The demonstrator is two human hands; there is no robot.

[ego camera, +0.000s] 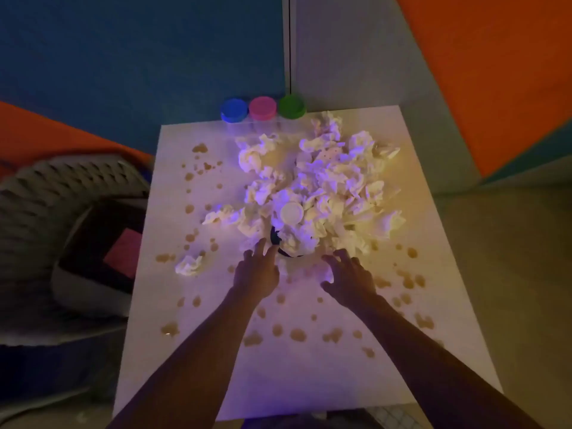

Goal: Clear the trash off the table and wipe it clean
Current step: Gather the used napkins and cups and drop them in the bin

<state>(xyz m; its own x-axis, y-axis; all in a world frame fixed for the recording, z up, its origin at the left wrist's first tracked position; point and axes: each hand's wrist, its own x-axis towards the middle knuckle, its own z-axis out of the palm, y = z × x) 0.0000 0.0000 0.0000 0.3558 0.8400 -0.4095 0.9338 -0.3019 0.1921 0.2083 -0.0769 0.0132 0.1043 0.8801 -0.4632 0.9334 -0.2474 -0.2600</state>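
Head view, trash: crumpled tissue pile [318,193] heaped mid-table, directly ahead of both hands, spreading widest left to right.
Left hand [257,274]: fingers spread, holding nothing, tips at pile's near edge.
Right hand [349,278]: loosely splayed, empty, equally near.
Stray wad [188,265]: nearer left hand.
Table [309,382]: smooth white, brown spatters [297,335].
Tissue: soft, light.

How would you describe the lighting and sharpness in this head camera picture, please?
Head view: the room is dim; a violet-blue glow lights the pile of crumpled tissues and tints the white table, with a warmer cast on its right side. The picture is soft throughout, the left hand and right hand slightly blurred, and wide-angle distortion bends the edges.
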